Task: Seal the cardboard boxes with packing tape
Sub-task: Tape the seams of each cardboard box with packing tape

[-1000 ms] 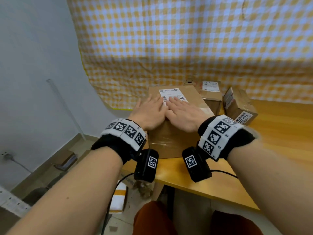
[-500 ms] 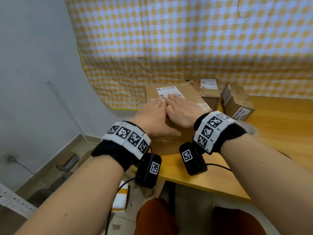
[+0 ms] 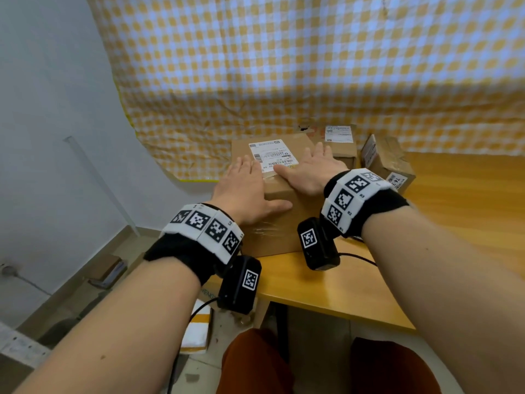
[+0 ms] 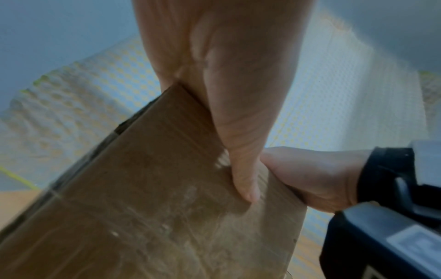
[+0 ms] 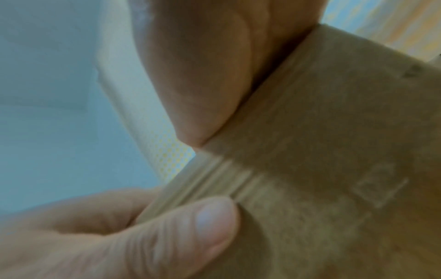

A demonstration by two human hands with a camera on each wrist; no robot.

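Two smaller boxes (image 3: 341, 143) behind big box (image 3: 279, 226) — left hand (image 3: 244, 191) | right hand (image 3: 309, 173) flat atop it

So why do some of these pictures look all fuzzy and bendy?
Head view: mostly sharp, the big box and its label clear, but the wide lens bends the checked cloth at the edges. Left wrist view: slightly soft, with glare on the clear tape. Right wrist view: the blurriest, the right hand too close to the camera to be sharp.
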